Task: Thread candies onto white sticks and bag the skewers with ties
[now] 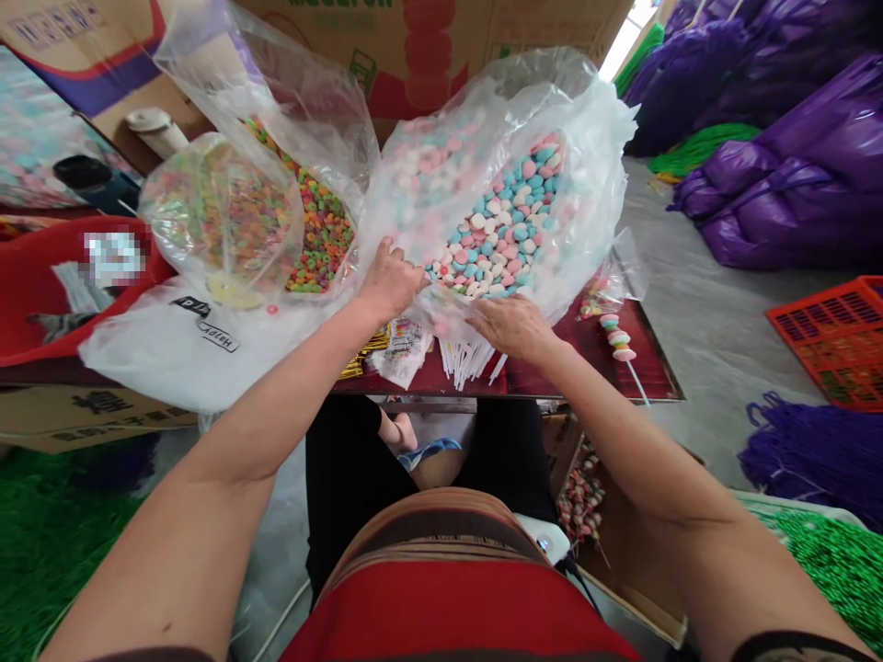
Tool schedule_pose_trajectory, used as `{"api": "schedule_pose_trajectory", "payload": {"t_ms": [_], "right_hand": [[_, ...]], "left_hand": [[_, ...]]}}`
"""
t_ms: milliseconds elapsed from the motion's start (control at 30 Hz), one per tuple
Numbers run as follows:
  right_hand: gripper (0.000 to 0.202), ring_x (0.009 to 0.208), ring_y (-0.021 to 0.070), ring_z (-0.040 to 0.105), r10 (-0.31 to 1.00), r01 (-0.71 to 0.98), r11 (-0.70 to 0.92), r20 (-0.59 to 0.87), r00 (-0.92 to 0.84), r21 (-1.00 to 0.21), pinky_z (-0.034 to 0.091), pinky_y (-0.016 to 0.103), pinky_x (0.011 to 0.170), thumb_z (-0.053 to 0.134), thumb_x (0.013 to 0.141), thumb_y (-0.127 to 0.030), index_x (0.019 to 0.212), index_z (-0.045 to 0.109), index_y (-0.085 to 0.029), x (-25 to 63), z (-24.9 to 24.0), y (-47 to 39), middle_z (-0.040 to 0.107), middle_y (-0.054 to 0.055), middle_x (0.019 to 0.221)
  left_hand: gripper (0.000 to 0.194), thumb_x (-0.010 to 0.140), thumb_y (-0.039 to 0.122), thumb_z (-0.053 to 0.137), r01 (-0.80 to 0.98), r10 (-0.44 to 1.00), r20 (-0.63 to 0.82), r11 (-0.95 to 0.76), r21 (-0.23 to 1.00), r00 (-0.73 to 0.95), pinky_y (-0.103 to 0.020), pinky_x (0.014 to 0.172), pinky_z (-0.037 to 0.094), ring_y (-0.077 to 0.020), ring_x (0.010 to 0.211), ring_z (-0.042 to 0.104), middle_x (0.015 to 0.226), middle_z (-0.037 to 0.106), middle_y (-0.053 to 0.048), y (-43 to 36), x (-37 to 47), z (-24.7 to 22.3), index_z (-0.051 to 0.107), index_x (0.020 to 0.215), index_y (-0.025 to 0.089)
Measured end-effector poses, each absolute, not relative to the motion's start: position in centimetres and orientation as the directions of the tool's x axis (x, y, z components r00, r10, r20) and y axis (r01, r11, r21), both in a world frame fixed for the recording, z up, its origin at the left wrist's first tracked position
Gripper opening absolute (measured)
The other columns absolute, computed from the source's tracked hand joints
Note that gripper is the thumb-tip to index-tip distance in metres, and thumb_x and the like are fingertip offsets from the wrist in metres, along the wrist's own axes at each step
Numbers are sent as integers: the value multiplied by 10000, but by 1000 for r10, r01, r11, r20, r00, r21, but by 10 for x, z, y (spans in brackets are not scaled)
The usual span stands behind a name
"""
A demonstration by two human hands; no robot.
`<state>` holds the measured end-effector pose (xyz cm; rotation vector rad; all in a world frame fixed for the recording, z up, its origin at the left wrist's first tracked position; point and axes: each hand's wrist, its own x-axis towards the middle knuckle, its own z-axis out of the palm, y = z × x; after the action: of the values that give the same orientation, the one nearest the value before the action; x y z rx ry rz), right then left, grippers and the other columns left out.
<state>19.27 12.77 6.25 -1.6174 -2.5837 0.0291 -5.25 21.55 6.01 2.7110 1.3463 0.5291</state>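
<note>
My left hand (395, 280) is closed on the near left edge of a clear plastic bag (593, 175), its fingers bent at the rim. Lower on the same edge, my right hand (514, 324) has its fingers closed on the plastic. Pink, white and blue round candies (507, 230) fill the open bag. To its left lies another bag with small multicoloured ring candies (321, 225). White sticks (465, 361), small printed packets (404, 354) and gold ties (364, 357) lie below my hands. A skewer of candies (617, 338) rests at the right.
A red basin (41, 244) and a white cup (155, 129) stand left. Cardboard boxes (510, 37) rise behind the dark red table (648, 363). Purple bags (793, 184) and an orange crate (838, 340) are on the floor right. An open box holds more skewers below.
</note>
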Motion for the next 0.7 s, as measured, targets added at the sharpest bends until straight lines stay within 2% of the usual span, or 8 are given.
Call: {"api": "schedule_pose_trajectory", "payload": {"t_ms": [100,200,300,400,467,567,633,700], "right_hand": [[413,972,287,727,896,894,443,6,-443,-72,456,384,864,443,1045,-328,1347,679,-174,172,55,122,799,157,1114],[424,957,291,740,882,885,461,-74,-465,-65,465,366,791,416,1031,-247,1330,714,-212,156,47,118,813,139,1065],[448,885,291,743,877,885,462,-120,-466,-60,453,351,709,401,1028,-241,1341,722,-252,148,43,113,820,131,997],[405,829,272,733,878,885,452,-121,-463,-112,444,329,682,440,1026,-281,1253,770,-227,152,46,111,815,134,950],[369,817,237,723,855,845,476,-95,-509,-246,457,304,695,485,1026,-352,1139,805,-208,162,52,116,812,107,937],[399,815,204,715,881,783,435,33,-471,-445,496,290,731,476,1038,-406,1062,815,-196,176,62,134,809,61,930],[401,894,226,730,932,810,361,159,-325,-462,529,324,805,443,1043,-338,1121,806,-184,177,63,150,812,77,1002],[391,1081,263,719,922,829,380,240,-304,-410,531,379,941,447,1019,-236,1218,779,-176,170,58,165,790,115,1180]], "left_hand": [[307,909,329,655,769,822,286,-565,300,493,-591,1167,330,-343,1075,688,595,616,-78,211,-67,46,622,635,196],[351,892,304,679,820,880,254,-468,330,401,-555,1151,334,-322,1059,698,530,542,-28,202,-77,35,546,587,196],[368,900,230,632,879,915,161,-400,258,369,-562,1118,353,-331,992,712,527,542,-48,192,-78,36,529,549,184],[329,900,162,564,902,908,132,-413,128,397,-595,1094,373,-338,952,703,601,622,-100,179,-69,50,601,574,168],[257,902,134,533,887,882,174,-455,79,437,-612,1093,377,-352,1016,682,778,708,-155,170,-59,62,690,699,145],[278,941,111,465,811,801,295,-572,119,521,-612,1160,338,-344,1205,614,1064,732,-183,159,-43,73,739,908,141],[301,948,98,451,737,730,331,-663,132,598,-605,1222,286,-323,1301,568,1134,729,-169,156,-36,70,745,979,155],[288,935,104,478,696,697,299,-706,129,652,-609,1252,254,-317,1318,565,1098,742,-158,156,-35,60,753,990,170]]}}
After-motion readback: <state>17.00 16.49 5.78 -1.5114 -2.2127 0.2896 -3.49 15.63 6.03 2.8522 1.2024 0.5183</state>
